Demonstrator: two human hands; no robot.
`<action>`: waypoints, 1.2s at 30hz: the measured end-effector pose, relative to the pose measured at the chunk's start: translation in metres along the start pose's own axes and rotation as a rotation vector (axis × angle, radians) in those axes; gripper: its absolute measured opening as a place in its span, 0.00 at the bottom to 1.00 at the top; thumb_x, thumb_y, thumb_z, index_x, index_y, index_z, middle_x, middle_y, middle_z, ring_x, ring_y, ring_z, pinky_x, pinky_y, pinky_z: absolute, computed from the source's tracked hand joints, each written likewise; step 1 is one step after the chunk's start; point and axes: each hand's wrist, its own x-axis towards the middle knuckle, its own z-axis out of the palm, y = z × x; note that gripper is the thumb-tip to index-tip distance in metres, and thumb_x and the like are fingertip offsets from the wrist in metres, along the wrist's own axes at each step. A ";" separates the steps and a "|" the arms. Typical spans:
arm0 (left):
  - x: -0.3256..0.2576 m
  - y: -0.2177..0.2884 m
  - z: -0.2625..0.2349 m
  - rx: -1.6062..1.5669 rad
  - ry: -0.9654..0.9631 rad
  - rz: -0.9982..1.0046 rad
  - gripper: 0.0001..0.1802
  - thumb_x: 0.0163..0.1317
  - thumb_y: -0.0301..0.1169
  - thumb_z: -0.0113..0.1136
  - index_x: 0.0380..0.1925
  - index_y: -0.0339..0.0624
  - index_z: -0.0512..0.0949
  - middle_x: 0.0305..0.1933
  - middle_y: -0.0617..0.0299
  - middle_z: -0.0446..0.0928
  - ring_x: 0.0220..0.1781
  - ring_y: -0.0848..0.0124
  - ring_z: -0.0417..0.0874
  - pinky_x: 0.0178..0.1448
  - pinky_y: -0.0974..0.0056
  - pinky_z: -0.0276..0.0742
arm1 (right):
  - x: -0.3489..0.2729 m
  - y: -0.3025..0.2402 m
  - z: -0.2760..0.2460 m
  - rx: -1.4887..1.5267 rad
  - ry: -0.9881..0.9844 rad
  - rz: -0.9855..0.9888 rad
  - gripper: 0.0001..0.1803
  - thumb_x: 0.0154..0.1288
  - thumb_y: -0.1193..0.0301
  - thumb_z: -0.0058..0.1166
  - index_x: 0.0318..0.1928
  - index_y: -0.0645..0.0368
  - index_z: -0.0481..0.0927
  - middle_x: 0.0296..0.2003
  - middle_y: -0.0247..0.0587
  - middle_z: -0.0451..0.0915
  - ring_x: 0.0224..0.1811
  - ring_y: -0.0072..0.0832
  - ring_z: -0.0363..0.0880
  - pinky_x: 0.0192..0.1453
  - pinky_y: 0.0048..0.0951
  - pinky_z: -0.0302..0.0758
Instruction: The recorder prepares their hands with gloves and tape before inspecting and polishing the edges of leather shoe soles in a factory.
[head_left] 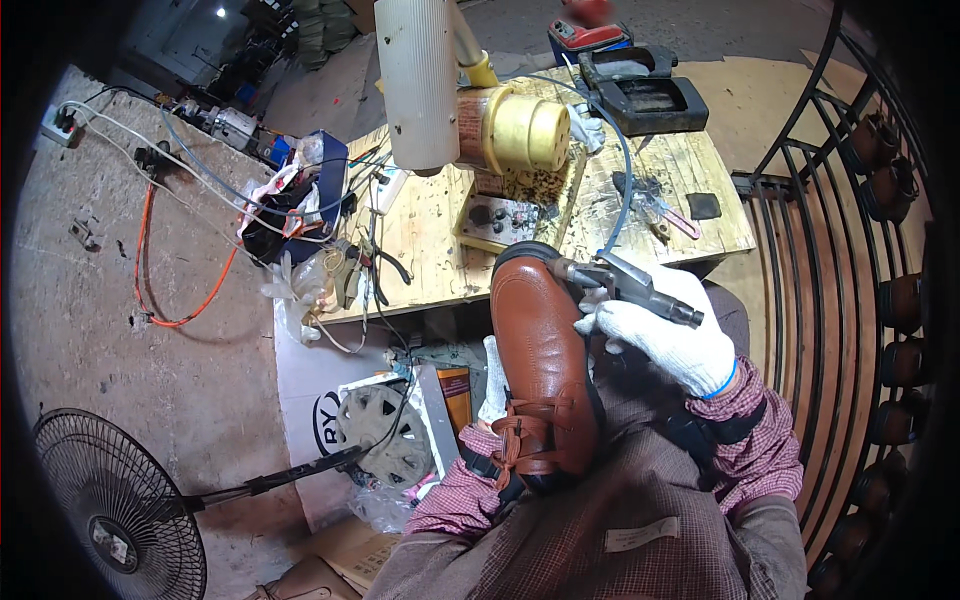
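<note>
A brown leather lace-up shoe is held upright before my chest, its toe up and its laces toward me. My left hand, in a white knitted glove, grips it from the left and behind; most of its fingers are hidden by the shoe. My right hand, gloved too, is closed round a gun-shaped metal tool fed by a thin blue hose. The tool's tip is close beside the right edge of the shoe's toe; whether it touches, I cannot tell.
Ahead stands a wooden workbench with a yellow-and-white machine, pliers and a dark tray. A metal rack with several brown shoes runs along the right. A black fan is at lower left.
</note>
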 end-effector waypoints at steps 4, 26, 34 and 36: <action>-0.003 0.000 -0.001 -0.002 0.011 -0.011 0.30 0.86 0.54 0.47 0.73 0.45 0.72 0.65 0.53 0.79 0.65 0.58 0.82 0.69 0.50 0.81 | 0.003 0.009 -0.004 -0.429 0.096 -0.471 0.10 0.65 0.71 0.75 0.45 0.61 0.91 0.31 0.41 0.86 0.33 0.37 0.85 0.45 0.37 0.83; 0.007 0.003 -0.001 -0.065 0.140 0.036 0.25 0.89 0.48 0.42 0.69 0.43 0.76 0.60 0.51 0.81 0.60 0.58 0.84 0.65 0.52 0.82 | 0.006 0.028 -0.038 -0.224 -0.320 0.204 0.08 0.70 0.67 0.73 0.41 0.58 0.91 0.32 0.34 0.88 0.28 0.27 0.82 0.38 0.30 0.78; -0.009 0.044 -0.004 0.014 0.250 0.219 0.25 0.89 0.48 0.42 0.68 0.42 0.76 0.59 0.50 0.81 0.61 0.58 0.84 0.65 0.52 0.82 | 0.106 0.103 -0.027 -0.061 0.306 0.273 0.17 0.73 0.62 0.66 0.52 0.62 0.88 0.35 0.33 0.86 0.36 0.23 0.81 0.44 0.28 0.79; -0.020 0.052 -0.012 0.064 0.185 0.305 0.26 0.87 0.49 0.46 0.70 0.43 0.74 0.62 0.50 0.80 0.63 0.57 0.83 0.68 0.51 0.81 | 0.064 0.102 -0.032 -0.813 0.384 -0.028 0.29 0.65 0.65 0.68 0.65 0.62 0.84 0.60 0.58 0.87 0.62 0.53 0.86 0.67 0.47 0.81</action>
